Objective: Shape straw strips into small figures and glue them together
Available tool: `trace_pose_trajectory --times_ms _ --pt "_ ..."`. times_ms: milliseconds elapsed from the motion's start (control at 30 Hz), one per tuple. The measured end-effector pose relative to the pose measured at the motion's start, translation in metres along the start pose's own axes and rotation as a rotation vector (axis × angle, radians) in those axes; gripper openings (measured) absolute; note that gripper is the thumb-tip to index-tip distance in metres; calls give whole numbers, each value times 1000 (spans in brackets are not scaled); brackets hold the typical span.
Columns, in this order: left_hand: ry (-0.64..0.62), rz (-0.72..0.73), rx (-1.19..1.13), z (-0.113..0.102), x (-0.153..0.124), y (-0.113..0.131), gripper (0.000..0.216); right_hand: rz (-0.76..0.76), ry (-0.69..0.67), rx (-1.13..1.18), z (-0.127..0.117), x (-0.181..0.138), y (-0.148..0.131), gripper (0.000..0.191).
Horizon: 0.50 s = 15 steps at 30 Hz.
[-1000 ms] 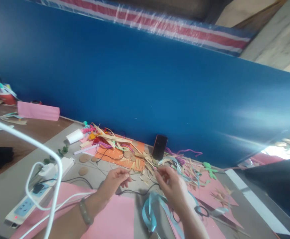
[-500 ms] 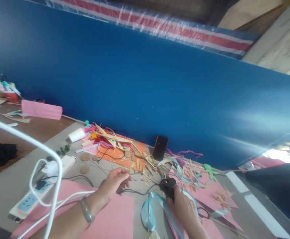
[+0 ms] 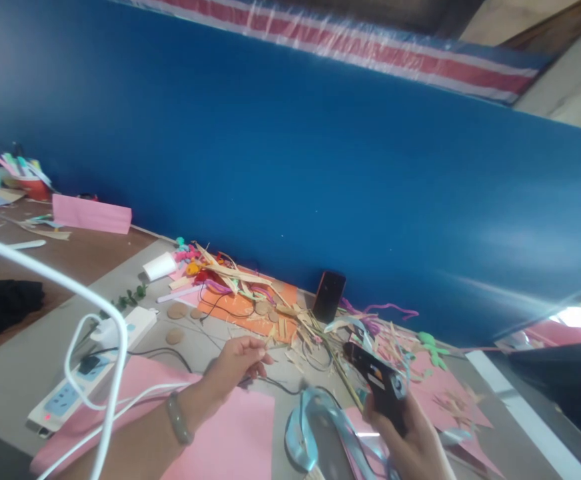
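(Clock: mid of view.) Far L, just past 9 o'c, a red cup (image 3: 35,189) is full of pens. At 8 o'c the pwr strip (image 3: 61,398) has its red light on. Nr 9 o'c a white paper cup (image 3: 159,267) lies on its side, w/ flat wood discs (image 3: 174,336) at 8.

At 7 o'c the L hand (image 3: 234,365) hangs nr the pink sheet (image 3: 230,437), fingers curled in, thumb nr fingertips. Can't tell if they pinch a thin bit or nothing. If so, a soft, steady pinch is best, prob.

A black cord (image 3: 278,384) runs R of that hand; blue ribbon (image 3: 300,437) loops at 6, so cord & ribbon should be kept from snagging. At abt 4:30 a phone (image 3: 329,297) leans on the blue wall (image 3: 270,153).

Btwn 4 & 5 o'c is the black tool (image 3: 376,379), maybe a glue gun, up off the mess. The R hand (image 3: 406,437) is wrapped tight on its near end. Good way: firm grip, far end well off the L fingers, slow moves.
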<state>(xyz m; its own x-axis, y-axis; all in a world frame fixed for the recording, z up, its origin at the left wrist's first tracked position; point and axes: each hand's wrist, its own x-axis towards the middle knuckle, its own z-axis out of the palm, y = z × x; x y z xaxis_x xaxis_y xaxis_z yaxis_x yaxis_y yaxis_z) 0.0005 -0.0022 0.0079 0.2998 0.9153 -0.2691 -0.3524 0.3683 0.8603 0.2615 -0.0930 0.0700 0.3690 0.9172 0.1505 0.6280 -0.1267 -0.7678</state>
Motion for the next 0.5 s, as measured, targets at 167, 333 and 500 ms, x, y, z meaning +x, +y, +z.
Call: trace_pose_trajectory --times_ms 167,333,500 --pt "-10 -27 1 -1 -1 -2 26 93 -138 235 17 -8 -14 23" --pt "-30 -19 9 -1 -1 -4 24 77 -305 336 44 -7 -31 32" --pt "2 -65 36 5 -5 1 18 57 -459 318 61 3 -32 34"
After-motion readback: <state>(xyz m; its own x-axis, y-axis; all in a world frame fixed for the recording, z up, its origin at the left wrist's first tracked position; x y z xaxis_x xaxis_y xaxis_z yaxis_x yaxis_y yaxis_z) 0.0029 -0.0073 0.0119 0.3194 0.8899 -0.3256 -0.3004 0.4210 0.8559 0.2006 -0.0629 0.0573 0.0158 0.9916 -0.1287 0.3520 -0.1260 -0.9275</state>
